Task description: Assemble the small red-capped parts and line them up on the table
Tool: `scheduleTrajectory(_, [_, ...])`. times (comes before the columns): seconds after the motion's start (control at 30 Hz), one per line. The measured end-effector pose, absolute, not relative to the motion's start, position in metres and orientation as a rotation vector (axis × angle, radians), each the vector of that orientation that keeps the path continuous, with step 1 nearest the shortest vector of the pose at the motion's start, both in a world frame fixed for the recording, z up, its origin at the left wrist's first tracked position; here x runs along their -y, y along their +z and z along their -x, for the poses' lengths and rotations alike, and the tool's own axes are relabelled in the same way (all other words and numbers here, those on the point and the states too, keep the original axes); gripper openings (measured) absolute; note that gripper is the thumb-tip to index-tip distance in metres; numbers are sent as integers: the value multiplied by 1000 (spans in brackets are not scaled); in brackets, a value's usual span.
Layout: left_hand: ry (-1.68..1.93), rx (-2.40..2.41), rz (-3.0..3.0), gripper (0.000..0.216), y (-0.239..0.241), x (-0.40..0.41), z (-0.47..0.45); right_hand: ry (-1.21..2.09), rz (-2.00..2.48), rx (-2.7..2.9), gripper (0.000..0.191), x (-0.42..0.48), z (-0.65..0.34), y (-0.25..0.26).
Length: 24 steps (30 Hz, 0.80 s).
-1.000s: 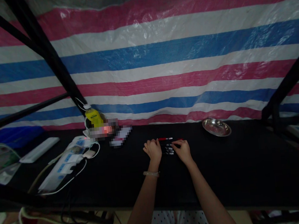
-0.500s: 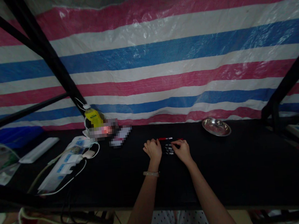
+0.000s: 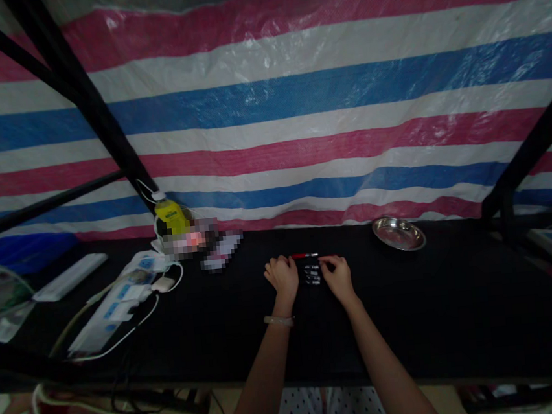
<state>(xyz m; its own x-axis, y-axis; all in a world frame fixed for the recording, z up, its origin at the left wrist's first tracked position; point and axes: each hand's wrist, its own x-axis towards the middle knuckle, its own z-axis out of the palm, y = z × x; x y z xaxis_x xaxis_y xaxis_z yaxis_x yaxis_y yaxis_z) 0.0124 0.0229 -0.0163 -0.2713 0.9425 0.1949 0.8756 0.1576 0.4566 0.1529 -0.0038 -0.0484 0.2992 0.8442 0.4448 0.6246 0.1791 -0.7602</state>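
Several black pens (image 3: 312,276) with shiny ends lie side by side on the black tabletop (image 3: 438,321), between my two hands. A red pen (image 3: 304,256) lies at the far side of the row. My left hand (image 3: 283,276) has its fingers bent over the left ends of the pens, hiding them. At the right ends, my right hand (image 3: 337,276) has its thumb and index finger brought together beside the row; whatever is between the fingertips is too small to make out.
A shiny metal dish (image 3: 399,233) stands at the back right. To the left are a power strip (image 3: 119,300) with white cables, a yellow bottle (image 3: 172,215), a blurred-out flat item (image 3: 222,251) and a long white box (image 3: 71,277). Striped sheeting (image 3: 294,94) hangs behind, between black frame posts (image 3: 114,144).
The fingers of my right hand have shifted slightly right, away from the pen ends. A red bit seen behind them before no longer shows. My left hand stays in place.
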Motion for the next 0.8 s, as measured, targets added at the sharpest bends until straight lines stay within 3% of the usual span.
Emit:
scheduleTrajectory(0.17, [867, -2232, -1895, 25, -17, -23, -14, 29, 1731, 1201, 32, 9, -158, -44])
scheduleTrajectory(0.37, [933, -1902, -2217, 18, -13, -17, -19, 17, 1821, 1371, 47, 6, -156, -51])
scheduleTrajectory(0.8, [822, -1617, -2430, 26, -22, -13, -27, 113, 1686, 1417, 34, 0, -162, -62])
